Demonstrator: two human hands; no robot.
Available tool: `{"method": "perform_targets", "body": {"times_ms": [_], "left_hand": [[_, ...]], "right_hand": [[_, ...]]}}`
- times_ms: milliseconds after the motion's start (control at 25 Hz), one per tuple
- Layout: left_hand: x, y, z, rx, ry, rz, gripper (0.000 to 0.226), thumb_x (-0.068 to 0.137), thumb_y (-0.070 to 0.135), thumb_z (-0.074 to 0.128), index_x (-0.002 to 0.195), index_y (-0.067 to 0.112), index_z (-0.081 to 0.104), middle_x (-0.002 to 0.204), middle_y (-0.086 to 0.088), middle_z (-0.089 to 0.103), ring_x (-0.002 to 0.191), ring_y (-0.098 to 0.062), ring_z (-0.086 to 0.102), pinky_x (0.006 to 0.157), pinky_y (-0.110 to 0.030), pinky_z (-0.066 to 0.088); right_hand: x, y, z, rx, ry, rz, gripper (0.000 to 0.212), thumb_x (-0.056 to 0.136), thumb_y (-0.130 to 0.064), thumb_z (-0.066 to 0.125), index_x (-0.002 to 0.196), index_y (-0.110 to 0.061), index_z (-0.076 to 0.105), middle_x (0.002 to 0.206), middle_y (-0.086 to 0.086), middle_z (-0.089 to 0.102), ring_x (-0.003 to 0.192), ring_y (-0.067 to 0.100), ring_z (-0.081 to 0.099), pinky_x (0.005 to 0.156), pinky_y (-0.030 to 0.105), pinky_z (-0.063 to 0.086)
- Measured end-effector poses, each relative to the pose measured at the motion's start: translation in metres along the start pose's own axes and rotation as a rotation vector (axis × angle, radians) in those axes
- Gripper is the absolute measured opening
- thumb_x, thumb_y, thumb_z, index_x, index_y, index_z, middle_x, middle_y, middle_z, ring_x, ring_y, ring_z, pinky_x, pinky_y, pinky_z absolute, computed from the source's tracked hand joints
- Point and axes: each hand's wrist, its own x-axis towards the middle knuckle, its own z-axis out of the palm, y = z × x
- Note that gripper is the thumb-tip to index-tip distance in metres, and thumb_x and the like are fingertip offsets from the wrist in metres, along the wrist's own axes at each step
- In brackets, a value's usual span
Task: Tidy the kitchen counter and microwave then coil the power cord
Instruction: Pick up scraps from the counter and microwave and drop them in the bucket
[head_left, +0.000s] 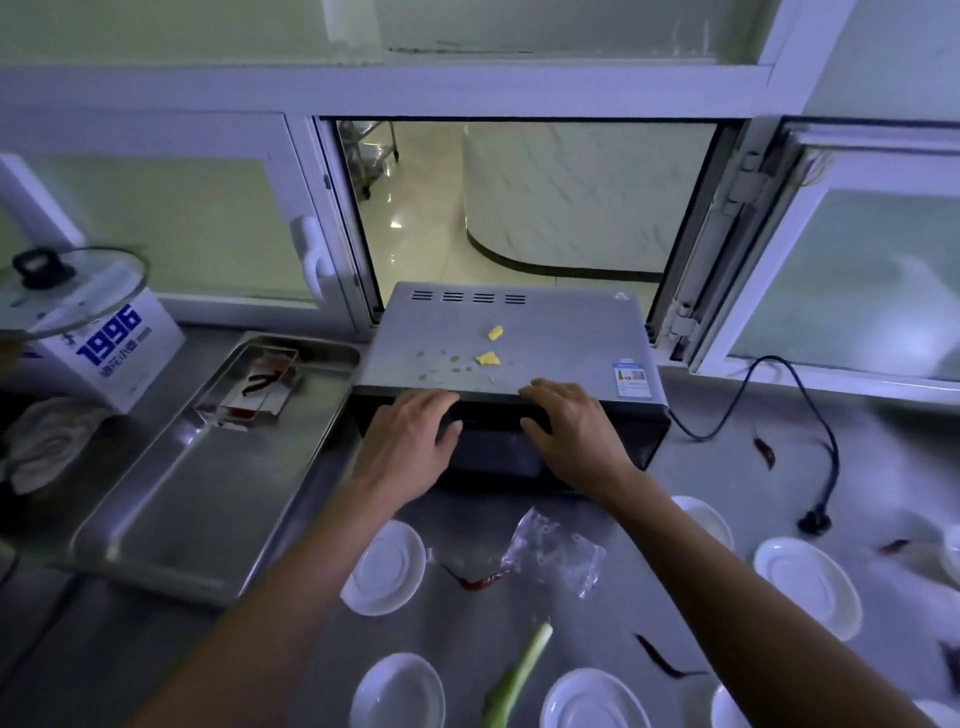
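Two hands rest on the front top edge of the microwave (511, 353): the left hand (410, 441) and the right hand (571, 426) each lie flat with fingers nearly straight, their grip holding nothing. The microwave stands at the back of the steel worktop (727, 467) before an open hatch, with yellow scraps (488, 358) and green bits on its lid. Its black power cord (800, 405) trails loose to the right, the plug (814, 522) lying near white saucers (805, 584), dried chillies (475, 579) and a clear bag (558, 553).
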Motion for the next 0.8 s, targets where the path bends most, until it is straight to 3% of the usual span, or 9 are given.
{"method": "perform_targets", "body": {"times_ms": [240, 560, 800], "left_hand": [[0.064, -0.027, 0.006, -0.015, -0.029, 0.02, 0.029, 0.092, 0.019, 0.06, 0.12, 0.014, 0.066, 0.119, -0.002, 0.068, 0.113, -0.028, 0.058, 0.086, -0.045, 0.051], [0.154, -0.057, 0.026, -0.052, -0.082, 0.081, 0.027, 0.095, 0.019, 0.056, 0.119, 0.017, 0.068, 0.118, 0.001, 0.068, 0.114, -0.022, 0.056, 0.093, -0.042, 0.049], [0.175, -0.062, 0.044, -0.112, -0.105, 0.115, 0.027, 0.092, 0.015, 0.059, 0.117, 0.017, 0.07, 0.115, -0.001, 0.069, 0.112, -0.025, 0.058, 0.089, -0.044, 0.051]], "right_hand": [[0.057, -0.002, 0.016, -0.018, -0.047, 0.044, 0.043, 0.095, -0.02, 0.061, 0.138, -0.015, 0.056, 0.144, 0.005, 0.054, 0.129, 0.031, 0.047, 0.104, 0.045, 0.04], [0.123, 0.002, 0.042, -0.073, -0.07, 0.061, 0.035, 0.095, -0.024, 0.062, 0.13, -0.017, 0.064, 0.135, 0.003, 0.062, 0.119, 0.029, 0.051, 0.094, 0.042, 0.044], [0.139, 0.007, 0.053, -0.09, -0.069, 0.024, 0.024, 0.094, -0.023, 0.063, 0.116, -0.016, 0.071, 0.121, 0.007, 0.068, 0.109, 0.033, 0.054, 0.087, 0.043, 0.045]]}}
